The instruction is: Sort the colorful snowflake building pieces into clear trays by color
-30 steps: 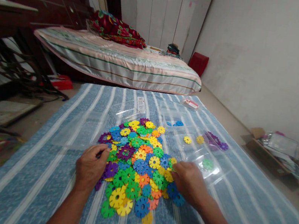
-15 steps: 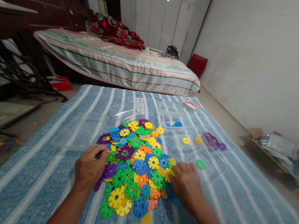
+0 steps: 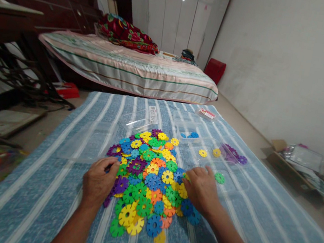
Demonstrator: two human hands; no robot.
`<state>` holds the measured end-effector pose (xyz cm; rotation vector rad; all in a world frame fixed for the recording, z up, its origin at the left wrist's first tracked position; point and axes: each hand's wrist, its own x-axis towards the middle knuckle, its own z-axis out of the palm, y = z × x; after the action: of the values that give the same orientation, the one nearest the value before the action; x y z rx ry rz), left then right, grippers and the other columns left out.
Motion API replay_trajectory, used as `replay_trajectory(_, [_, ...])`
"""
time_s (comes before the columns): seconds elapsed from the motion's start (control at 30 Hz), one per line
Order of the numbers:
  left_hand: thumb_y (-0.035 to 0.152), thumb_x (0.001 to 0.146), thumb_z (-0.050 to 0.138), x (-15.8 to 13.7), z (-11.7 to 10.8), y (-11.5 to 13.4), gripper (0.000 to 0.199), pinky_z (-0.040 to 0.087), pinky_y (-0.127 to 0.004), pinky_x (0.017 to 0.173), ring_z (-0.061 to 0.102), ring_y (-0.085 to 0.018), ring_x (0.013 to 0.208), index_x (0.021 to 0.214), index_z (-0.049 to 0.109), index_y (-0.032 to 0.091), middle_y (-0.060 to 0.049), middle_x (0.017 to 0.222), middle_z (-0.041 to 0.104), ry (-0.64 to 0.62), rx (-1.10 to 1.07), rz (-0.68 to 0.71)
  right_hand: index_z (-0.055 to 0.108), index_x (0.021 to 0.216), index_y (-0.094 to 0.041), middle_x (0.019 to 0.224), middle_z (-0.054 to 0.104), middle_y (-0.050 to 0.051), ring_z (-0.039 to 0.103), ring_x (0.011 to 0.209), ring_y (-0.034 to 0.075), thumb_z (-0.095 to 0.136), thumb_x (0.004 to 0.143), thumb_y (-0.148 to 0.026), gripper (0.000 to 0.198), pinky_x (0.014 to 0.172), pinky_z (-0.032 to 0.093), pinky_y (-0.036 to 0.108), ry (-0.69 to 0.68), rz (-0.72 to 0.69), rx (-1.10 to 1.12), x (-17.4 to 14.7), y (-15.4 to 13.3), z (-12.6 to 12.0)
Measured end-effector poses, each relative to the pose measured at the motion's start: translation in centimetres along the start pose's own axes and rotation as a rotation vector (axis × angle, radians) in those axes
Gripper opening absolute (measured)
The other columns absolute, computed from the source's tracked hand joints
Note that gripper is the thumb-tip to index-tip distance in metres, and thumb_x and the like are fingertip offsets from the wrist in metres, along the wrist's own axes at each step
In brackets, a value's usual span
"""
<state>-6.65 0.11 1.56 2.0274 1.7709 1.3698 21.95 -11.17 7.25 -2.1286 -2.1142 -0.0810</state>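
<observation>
A heap of notched plastic discs in yellow, green, blue, orange and purple lies on the blue striped cloth. At the heap's left edge rests my left hand, its fingers curled closed beside purple discs; whatever lies inside them is hidden. My right hand is over the right edge, thumb and fingers pinched at a yellow notched disc that is mostly covered. Blue discs lie below that wrist. A single green disc sits just right of the hand, in a clear tray.
Clear plastic trays stand around the heap: one at left, one behind with a few blue discs, and others at right holding yellow and purple discs. A small red-and-white box lies at the far edge. Beyond is a bed.
My right hand has shifted slightly up, uncovering more of the blue discs below its wrist. My left hand stays in place. The view has moved slightly.
</observation>
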Motion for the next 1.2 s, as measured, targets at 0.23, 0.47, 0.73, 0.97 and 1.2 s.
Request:
replay_trajectory(0.23, [0.038,0.079,0.051,-0.1,-0.1,0.4,0.026,0.051,-0.037,0.088,0.067,-0.023,0.087,0.078,0.068,0.019,-0.006,0.087,0.072,-0.013,-0.003,-0.006,0.064,0.087,-0.02,0.09,0.067,0.005,0.06,0.084,0.018,0.045,0.093,-0.017,0.02,0.07,0.036,0.027,-0.142,-0.028,0.052,-2.3,-1.2,0.5])
replay_trajectory(0.47, [0.039,0.079,0.05,0.0,-0.2,0.5,0.026,0.051,-0.037,0.088,0.066,-0.023,0.088,0.078,0.067,0.019,-0.006,0.087,0.072,-0.023,-0.004,-0.009,0.063,0.096,-0.019,0.099,0.065,0.005,0.059,0.092,0.018,0.046,0.091,-0.019,0.018,0.07,0.037,0.026,-0.227,0.061,0.114,-2.8,-1.6,0.1])
replay_trajectory(0.73, [0.04,0.078,0.05,0.0,-0.4,0.8,0.026,0.05,-0.036,0.088,0.066,-0.022,0.088,0.077,0.067,0.02,-0.006,0.087,0.072,-0.024,-0.004,-0.013,0.062,0.097,-0.02,0.102,0.065,0.005,0.058,0.097,0.019,0.049,0.089,-0.019,0.016,0.073,0.039,0.025,-0.21,0.094,0.16,-2.5,-1.6,0.3])
replay_trajectory(0.97, [0.04,0.078,0.051,0.0,-0.4,0.8,0.024,0.05,-0.035,0.088,0.066,-0.022,0.089,0.077,0.067,0.021,-0.005,0.087,0.072,-0.028,-0.011,-0.031,0.063,0.089,-0.021,0.092,0.066,0.003,0.059,0.088,0.016,0.048,0.09,-0.016,0.016,0.069,0.036,0.024,-0.106,0.017,0.136,-2.9,-1.4,1.5])
replay_trajectory(1.2, [0.039,0.077,0.05,0.0,-0.3,0.9,0.025,0.05,-0.037,0.089,0.066,-0.023,0.089,0.077,0.067,0.02,-0.006,0.087,0.072,-0.035,0.002,-0.04,0.063,0.092,-0.021,0.086,0.066,0.003,0.058,0.08,0.015,0.044,0.089,-0.01,0.022,0.064,0.033,0.024,-0.043,-0.02,0.097,-2.9,-1.2,1.9])
